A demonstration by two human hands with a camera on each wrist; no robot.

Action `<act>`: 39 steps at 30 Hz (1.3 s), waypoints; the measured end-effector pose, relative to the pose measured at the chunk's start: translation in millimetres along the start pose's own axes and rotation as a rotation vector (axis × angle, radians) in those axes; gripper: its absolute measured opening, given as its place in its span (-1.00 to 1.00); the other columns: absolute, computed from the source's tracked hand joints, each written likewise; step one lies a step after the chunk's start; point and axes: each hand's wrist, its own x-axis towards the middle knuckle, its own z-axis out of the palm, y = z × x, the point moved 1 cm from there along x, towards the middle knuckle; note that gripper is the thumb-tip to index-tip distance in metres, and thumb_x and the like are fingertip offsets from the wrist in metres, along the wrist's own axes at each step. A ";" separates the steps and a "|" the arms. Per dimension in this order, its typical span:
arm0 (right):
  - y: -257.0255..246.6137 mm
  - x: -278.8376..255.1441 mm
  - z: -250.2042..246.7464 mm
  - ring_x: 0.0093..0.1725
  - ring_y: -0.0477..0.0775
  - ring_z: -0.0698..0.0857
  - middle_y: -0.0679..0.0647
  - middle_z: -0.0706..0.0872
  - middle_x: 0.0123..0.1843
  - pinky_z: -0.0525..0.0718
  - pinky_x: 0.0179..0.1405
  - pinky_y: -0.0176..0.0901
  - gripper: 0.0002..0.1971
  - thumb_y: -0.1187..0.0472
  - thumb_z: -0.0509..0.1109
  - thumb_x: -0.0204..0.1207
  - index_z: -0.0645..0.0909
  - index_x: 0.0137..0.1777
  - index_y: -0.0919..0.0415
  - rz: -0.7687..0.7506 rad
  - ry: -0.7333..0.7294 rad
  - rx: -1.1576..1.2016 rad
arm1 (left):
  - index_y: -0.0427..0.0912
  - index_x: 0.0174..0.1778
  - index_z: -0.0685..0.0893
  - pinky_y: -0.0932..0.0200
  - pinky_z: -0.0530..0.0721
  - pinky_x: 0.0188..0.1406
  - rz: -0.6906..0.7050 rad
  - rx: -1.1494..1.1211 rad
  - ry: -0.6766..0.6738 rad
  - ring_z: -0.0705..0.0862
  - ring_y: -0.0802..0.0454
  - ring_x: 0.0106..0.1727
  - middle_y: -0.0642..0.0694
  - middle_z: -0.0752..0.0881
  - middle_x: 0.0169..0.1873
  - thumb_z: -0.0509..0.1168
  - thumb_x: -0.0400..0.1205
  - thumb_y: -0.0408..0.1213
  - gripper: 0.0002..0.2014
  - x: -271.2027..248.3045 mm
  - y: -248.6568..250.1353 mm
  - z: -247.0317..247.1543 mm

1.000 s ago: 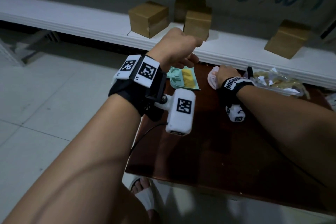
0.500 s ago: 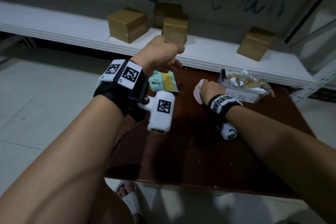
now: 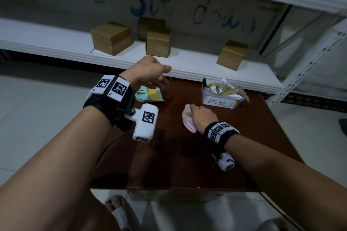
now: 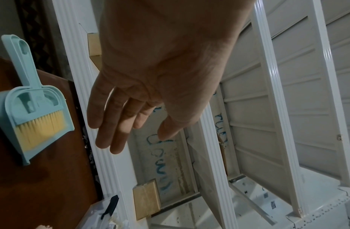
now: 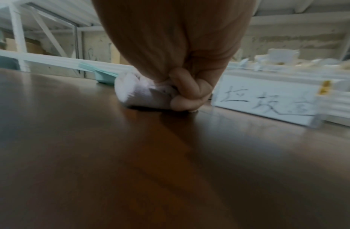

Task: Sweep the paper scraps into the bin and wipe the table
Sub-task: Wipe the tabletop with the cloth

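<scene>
right hand (image 5: 176,65) grip: fingers curled on cloth (image 5: 142,93), wrist view only | left hand (image 4: 160,65) grip: slack, empty

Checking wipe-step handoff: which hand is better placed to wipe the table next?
Right. The right hand already grips the white cloth on the table; the left hand hovers empty above the dustpan.
</scene>
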 end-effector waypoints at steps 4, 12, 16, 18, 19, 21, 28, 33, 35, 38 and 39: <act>27.7 -4.9 -2.7 0.25 0.41 0.73 0.34 0.69 0.31 0.52 -0.04 0.06 -0.63 0.06 0.13 0.84 0.40 0.54 0.22 0.083 0.003 0.004 | -0.28 0.21 0.61 -0.08 0.75 0.14 0.000 -0.016 0.004 0.89 -0.16 0.00 -0.22 0.88 -0.15 0.29 0.79 -0.08 -0.70 -4.7 0.7 -2.9; 106.4 -11.7 -1.2 0.32 0.39 0.72 0.35 0.69 0.38 0.68 0.23 0.11 -0.61 0.03 0.16 0.80 0.40 0.52 0.20 0.383 -0.082 0.018 | -0.32 0.31 0.57 -0.10 0.76 0.15 0.004 -0.017 0.010 0.89 -0.16 -0.02 -0.20 0.87 -0.17 0.30 0.79 -0.08 -0.64 -4.2 0.8 -1.9; 146.3 -16.8 -1.8 0.39 0.44 0.67 0.41 0.64 0.43 0.63 0.29 0.17 -0.62 0.07 0.08 0.84 0.41 0.50 0.28 0.498 -0.084 -0.008 | -0.32 0.31 0.58 -0.10 0.75 0.14 0.012 -0.020 0.012 0.90 -0.15 -0.06 -0.20 0.89 -0.18 0.31 0.78 -0.07 -0.63 -1.6 0.7 0.8; 167.6 -17.4 -2.6 0.44 0.46 0.64 0.44 0.61 0.47 0.63 0.39 0.20 -0.59 0.08 0.11 0.83 0.39 0.54 0.31 0.565 -0.101 -0.013 | -0.30 0.27 0.60 -0.08 0.76 0.10 0.012 -0.011 0.009 0.90 -0.13 -0.08 -0.20 0.89 -0.17 0.31 0.78 -0.07 -0.66 -0.1 1.1 2.3; 176.4 -17.7 -4.3 0.47 0.46 0.63 0.45 0.59 0.51 0.61 0.45 0.23 -0.56 0.08 0.17 0.81 0.37 0.58 0.32 0.603 -0.112 0.000 | -0.29 0.25 0.60 -0.09 0.76 0.12 0.013 -0.009 0.007 0.90 -0.13 -0.08 -0.19 0.89 -0.17 0.31 0.78 -0.06 -0.67 0.5 1.3 2.8; 192.4 -17.3 -7.1 0.54 0.44 0.59 0.43 0.52 0.58 0.59 0.50 0.23 -0.42 0.10 0.36 0.72 0.33 0.62 0.36 0.662 -0.129 0.004 | -0.28 0.24 0.61 -0.13 0.77 0.17 0.016 -0.010 0.005 0.90 -0.13 -0.07 -0.17 0.89 -0.21 0.31 0.78 -0.07 -0.68 2.2 1.4 2.6; 248.0 3.3 2.9 0.52 0.42 0.59 0.39 0.56 0.55 0.62 0.43 0.18 -0.43 -0.03 0.28 0.67 0.49 0.59 0.29 0.797 0.010 0.055 | -0.23 0.25 0.58 -0.10 0.78 0.14 0.015 -0.001 0.024 0.89 -0.12 -0.07 -0.19 0.88 -0.16 0.32 0.77 -0.05 -0.69 5.1 2.2 2.1; 265.2 28.0 4.5 0.53 0.47 0.53 0.50 0.53 0.54 0.53 0.50 0.27 -0.54 0.09 0.23 0.77 0.52 0.53 0.40 0.829 0.136 0.135 | -0.20 0.14 0.60 0.03 0.75 -0.04 0.008 0.052 0.029 0.89 -0.08 -0.12 -0.19 0.89 -0.12 0.31 0.78 -0.06 -0.75 8.3 -1.5 3.8; 271.9 38.7 3.9 0.53 0.51 0.51 0.52 0.52 0.52 0.54 0.50 0.30 -0.54 0.14 0.34 0.71 0.53 0.52 0.39 0.819 0.160 0.126 | -0.20 0.14 0.61 0.04 0.74 -0.08 -0.003 0.074 0.037 0.89 -0.10 -0.09 -0.18 0.89 -0.12 0.31 0.77 -0.05 -0.75 10.9 -3.9 4.4; 282.0 54.3 3.7 0.46 0.58 0.54 0.54 0.49 0.50 0.59 0.43 0.33 -0.52 0.12 0.48 0.62 0.55 0.45 0.35 0.752 0.174 0.119 | -0.19 0.13 0.62 0.00 0.75 -0.03 -0.007 0.083 0.049 0.89 -0.12 -0.07 -0.18 0.89 -0.11 0.32 0.76 -0.06 -0.75 14.9 -5.8 6.0; 282.6 57.9 2.8 0.44 0.59 0.56 0.53 0.51 0.48 0.60 0.38 0.33 -0.52 0.10 0.47 0.62 0.56 0.44 0.36 0.720 0.179 0.139 | -0.19 0.14 0.62 -0.03 0.76 0.00 -0.006 0.079 0.059 0.89 -0.11 -0.07 -0.17 0.89 -0.12 0.33 0.76 -0.06 -0.75 16.5 -6.0 6.9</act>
